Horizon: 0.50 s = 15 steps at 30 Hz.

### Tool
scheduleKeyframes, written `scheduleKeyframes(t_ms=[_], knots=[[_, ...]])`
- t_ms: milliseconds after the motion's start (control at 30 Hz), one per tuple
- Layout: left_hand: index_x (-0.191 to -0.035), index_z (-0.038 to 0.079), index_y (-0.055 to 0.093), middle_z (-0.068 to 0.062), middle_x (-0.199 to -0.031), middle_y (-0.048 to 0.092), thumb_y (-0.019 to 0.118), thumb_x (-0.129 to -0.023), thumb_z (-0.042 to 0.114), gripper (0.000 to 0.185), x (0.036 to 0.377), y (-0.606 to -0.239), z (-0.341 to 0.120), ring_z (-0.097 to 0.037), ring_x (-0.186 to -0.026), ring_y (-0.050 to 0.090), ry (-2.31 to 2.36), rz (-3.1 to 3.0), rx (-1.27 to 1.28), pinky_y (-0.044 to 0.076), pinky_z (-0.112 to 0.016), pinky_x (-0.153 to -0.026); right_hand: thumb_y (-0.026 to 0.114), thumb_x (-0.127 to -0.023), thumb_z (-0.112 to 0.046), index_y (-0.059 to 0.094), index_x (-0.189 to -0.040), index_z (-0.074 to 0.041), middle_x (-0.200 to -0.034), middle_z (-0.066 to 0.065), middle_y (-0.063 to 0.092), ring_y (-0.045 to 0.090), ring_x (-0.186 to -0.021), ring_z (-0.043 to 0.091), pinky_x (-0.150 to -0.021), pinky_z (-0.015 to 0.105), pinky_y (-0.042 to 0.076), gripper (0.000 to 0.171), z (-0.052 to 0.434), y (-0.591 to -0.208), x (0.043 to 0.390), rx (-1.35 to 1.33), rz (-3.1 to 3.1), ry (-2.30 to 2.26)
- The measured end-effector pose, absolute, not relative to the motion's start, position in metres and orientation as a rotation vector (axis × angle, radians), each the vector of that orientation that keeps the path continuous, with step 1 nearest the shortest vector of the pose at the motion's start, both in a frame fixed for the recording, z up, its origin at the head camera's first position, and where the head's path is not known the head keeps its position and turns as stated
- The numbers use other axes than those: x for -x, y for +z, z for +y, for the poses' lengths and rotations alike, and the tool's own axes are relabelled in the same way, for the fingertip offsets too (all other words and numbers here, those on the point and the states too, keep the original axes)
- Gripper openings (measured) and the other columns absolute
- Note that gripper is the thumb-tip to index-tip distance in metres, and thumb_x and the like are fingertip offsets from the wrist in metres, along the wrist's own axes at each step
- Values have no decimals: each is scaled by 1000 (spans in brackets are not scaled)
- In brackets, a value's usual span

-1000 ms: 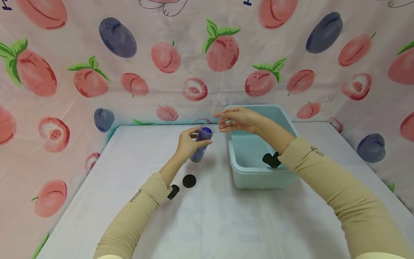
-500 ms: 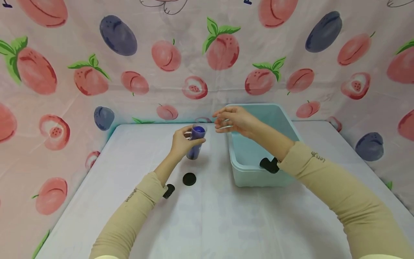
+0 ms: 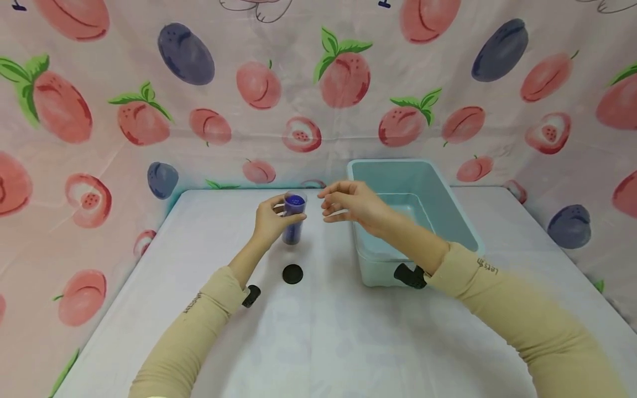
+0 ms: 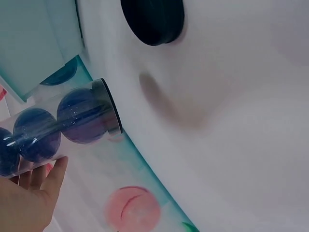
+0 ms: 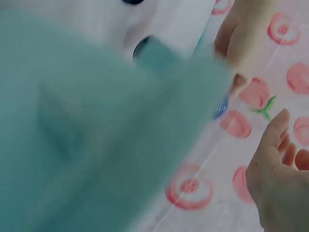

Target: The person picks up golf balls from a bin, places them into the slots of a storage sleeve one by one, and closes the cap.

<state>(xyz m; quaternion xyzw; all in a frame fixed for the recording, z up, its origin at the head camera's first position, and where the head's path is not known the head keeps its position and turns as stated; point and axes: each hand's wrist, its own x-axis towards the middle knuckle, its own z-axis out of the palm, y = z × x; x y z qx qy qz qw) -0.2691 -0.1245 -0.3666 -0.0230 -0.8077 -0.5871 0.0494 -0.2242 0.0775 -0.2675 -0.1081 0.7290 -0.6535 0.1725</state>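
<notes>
My left hand point(image 3: 271, 224) grips a clear cylindrical tube point(image 3: 292, 232) holding several blue balls, held above the white table. The tube's near-upright top shows a blue ball point(image 3: 296, 201) inside an uncapped rim. In the left wrist view the balls point(image 4: 36, 134) line up in a row, and a dark band closes the tube's lower end. A round black lid point(image 3: 292, 273) lies on the table below. Right of the tube, my right hand point(image 3: 360, 209) hovers with loosely bent fingers, holding nothing. In the right wrist view that hand point(image 5: 282, 179) is likewise without any object.
A light blue plastic bin point(image 3: 368, 268) stands on the right, under my right forearm; the part of its inside that shows has nothing in it. Behind the white table point(image 3: 323, 342) hangs a curtain point(image 3: 308, 83) printed with peaches and plums.
The left hand has carried the tube leftward, bringing it more upright. My right hand has lowered and shifted slightly left, away from the bin. The lid stays where it was.
</notes>
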Motion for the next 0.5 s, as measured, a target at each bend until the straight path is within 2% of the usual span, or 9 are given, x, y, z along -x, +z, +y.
scheduleKeyframes(t_ms=[367, 500], knots=[[-125, 1, 58, -19, -129, 57, 80, -73, 9, 57, 266, -374, -139, -35, -116, 57, -1786, -2411, 51, 47, -43, -98, 49, -96, -5, 58, -109, 7, -84, 4, 56, 59, -76, 14, -81, 37, 57, 20, 60, -294, 203, 435, 2141, -1779], [-126, 1, 58, -19, -129, 56, 80, -73, 10, 57, 263, -377, -145, -35, -116, 57, -1769, -2409, 41, 48, -43, -98, 51, -94, -3, 58, -109, 10, -87, 11, 58, 61, -77, 19, -78, 36, 57, 21, 57, -318, 204, 578, 2204, -1739]])
